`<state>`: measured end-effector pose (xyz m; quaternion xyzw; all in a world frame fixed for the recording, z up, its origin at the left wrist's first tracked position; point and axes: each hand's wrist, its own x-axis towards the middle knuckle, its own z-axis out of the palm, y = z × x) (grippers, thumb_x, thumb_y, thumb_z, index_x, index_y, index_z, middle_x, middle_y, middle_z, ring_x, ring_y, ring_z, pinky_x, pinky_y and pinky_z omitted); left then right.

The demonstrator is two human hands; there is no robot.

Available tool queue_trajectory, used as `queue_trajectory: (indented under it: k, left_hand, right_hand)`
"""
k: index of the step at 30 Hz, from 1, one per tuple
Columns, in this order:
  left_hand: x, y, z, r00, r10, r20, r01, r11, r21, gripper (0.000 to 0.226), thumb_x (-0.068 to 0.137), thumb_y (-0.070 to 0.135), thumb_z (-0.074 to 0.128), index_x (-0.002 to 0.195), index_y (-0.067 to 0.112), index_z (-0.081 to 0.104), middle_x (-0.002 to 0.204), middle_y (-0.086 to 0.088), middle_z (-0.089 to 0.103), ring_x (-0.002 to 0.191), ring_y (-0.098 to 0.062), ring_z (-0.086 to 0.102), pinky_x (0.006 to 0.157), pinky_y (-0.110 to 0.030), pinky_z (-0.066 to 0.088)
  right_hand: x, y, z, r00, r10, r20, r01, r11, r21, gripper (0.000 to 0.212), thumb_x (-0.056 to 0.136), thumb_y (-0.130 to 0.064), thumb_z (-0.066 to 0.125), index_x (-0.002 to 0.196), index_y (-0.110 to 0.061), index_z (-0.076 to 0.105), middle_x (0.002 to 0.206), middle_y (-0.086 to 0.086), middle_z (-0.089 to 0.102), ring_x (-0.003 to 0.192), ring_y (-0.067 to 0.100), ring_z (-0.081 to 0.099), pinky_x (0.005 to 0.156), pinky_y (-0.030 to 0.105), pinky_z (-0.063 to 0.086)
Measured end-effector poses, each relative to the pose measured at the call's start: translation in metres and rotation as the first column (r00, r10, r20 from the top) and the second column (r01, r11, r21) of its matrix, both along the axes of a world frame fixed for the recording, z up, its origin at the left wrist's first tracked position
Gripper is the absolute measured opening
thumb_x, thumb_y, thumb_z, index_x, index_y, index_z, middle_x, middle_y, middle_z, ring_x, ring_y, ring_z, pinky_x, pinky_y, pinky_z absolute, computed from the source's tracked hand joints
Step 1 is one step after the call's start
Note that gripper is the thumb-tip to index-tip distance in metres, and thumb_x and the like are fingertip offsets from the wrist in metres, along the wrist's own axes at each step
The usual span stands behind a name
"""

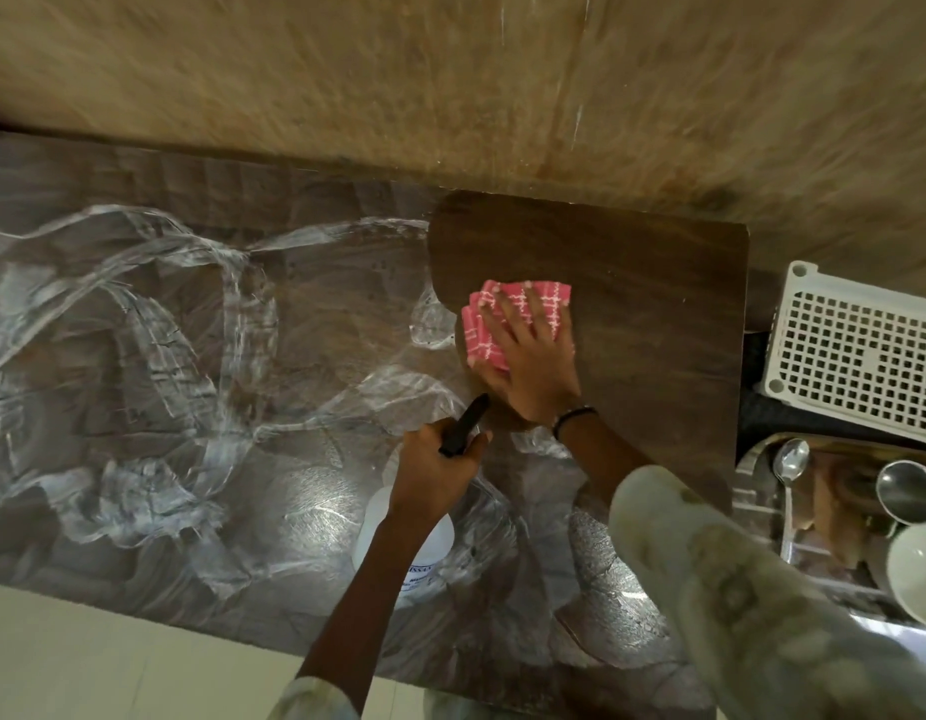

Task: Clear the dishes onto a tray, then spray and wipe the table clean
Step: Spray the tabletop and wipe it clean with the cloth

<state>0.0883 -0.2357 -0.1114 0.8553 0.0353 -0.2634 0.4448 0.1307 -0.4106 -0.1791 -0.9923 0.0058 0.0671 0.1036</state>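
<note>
both hands are busy: the right hand (528, 356) lies flat with fingers spread on the folded pink cloth (507, 324), pressing it to the dry right end of the bench (658, 314), while the left hand (435, 470) is curled round the black trigger head of the white spray bottle (398, 553) just beside it. the cloth looks soft and limp, so i'd judge an open palm steers it best over that wet, slippery film (the bottle wants its neck gripped). the dishes already sit on the steel tray (752, 459) at the right.
</note>
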Motion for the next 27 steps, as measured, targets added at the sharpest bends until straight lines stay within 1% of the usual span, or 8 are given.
queue_trajectory:
  k: [3,6,9,12,17,19,23,27]
  left_hand:
    - [-0.009,0.000,0.000,1.000,-0.026,-0.014,0.026,1.000,-0.010,0.030,0.081,0.025,0.071,0.066,0.002,0.059,0.051,-0.003,0.045,0.046,-0.014,0.039,0.049,-0.018,0.033]
    - [-0.021,0.001,0.000,0.997,-0.077,-0.025,0.077,0.997,0.020,0.030,0.081,0.024,0.071,0.059,0.012,0.054,0.049,0.000,0.045,0.044,-0.014,0.040,0.046,-0.012,0.032]
    - [-0.036,-0.001,0.002,0.994,-0.096,-0.045,0.097,0.995,0.002,0.027,0.080,0.025,0.072,0.064,0.008,0.059,0.051,-0.005,0.050,0.046,-0.017,0.044,0.049,-0.018,0.037]
    - [-0.055,-0.004,0.002,0.989,-0.131,-0.075,0.130,0.991,-0.010,0.023,0.080,0.025,0.072,0.066,0.011,0.061,0.055,-0.003,0.056,0.050,-0.015,0.051,0.055,-0.023,0.043]
    - [-0.085,-0.009,-0.004,0.981,-0.162,-0.109,0.167,0.985,0.033,0.030,0.080,0.029,0.071,0.058,0.023,0.051,0.048,0.002,0.048,0.043,-0.016,0.049,0.050,-0.031,0.043]
    - [-0.094,-0.009,-0.004,0.982,-0.154,-0.107,0.160,0.986,0.044,0.028,0.080,0.031,0.071,0.062,0.015,0.056,0.048,0.000,0.048,0.043,-0.013,0.046,0.050,-0.026,0.041]
    - [-0.102,-0.005,-0.003,0.989,-0.086,-0.119,0.089,0.996,0.028,0.033,0.079,0.033,0.073,0.069,0.004,0.061,0.059,-0.017,0.059,0.053,-0.027,0.058,0.055,-0.034,0.048]
    - [-0.098,0.003,0.002,0.991,-0.029,-0.127,0.033,0.999,0.028,0.030,0.078,0.031,0.074,0.063,0.011,0.058,0.051,-0.005,0.050,0.046,-0.018,0.048,0.049,-0.026,0.040]
  right_hand:
    - [-0.031,0.014,-0.006,0.984,0.177,-0.010,-0.177,0.984,-0.005,0.077,0.087,-0.063,0.043,0.152,-0.029,0.018,0.160,0.000,0.015,0.147,0.034,0.006,0.112,0.067,0.011]
    - [-0.062,-0.011,-0.007,0.961,0.275,-0.017,-0.275,0.961,-0.021,0.076,0.087,-0.070,0.029,0.151,-0.031,0.016,0.160,-0.002,0.012,0.148,0.031,0.006,0.114,0.064,0.009]
    - [-0.070,-0.046,-0.002,0.984,0.172,-0.054,-0.173,0.985,-0.014,0.074,0.089,-0.072,0.017,0.151,-0.030,0.019,0.159,-0.001,0.016,0.147,0.032,0.010,0.112,0.066,0.015]
    - [-0.067,-0.063,0.004,0.995,0.026,-0.094,-0.026,1.000,0.006,0.077,0.088,-0.073,0.016,0.150,-0.028,0.023,0.158,0.002,0.021,0.146,0.032,0.012,0.113,0.065,0.009]
    - [-0.069,-0.067,0.007,0.993,0.055,-0.108,-0.054,0.998,0.017,0.081,0.086,-0.075,0.016,0.151,-0.027,0.021,0.159,0.002,0.017,0.147,0.033,0.008,0.113,0.066,0.007]
    - [-0.073,-0.070,0.007,0.992,0.064,-0.106,-0.063,0.998,0.014,0.080,0.085,-0.072,0.021,0.151,-0.027,0.021,0.160,0.001,0.015,0.147,0.032,0.006,0.113,0.066,0.007]
    - [-0.078,-0.070,0.010,0.991,0.075,-0.110,-0.073,0.997,0.021,0.081,0.084,-0.072,0.019,0.152,-0.027,0.019,0.160,0.001,0.012,0.147,0.032,0.003,0.113,0.065,0.004]
    - [-0.083,-0.063,0.011,0.994,0.040,-0.097,-0.037,0.999,0.032,0.084,0.084,-0.075,0.013,0.151,-0.026,0.021,0.160,0.002,0.015,0.147,0.033,0.004,0.111,0.065,0.003]
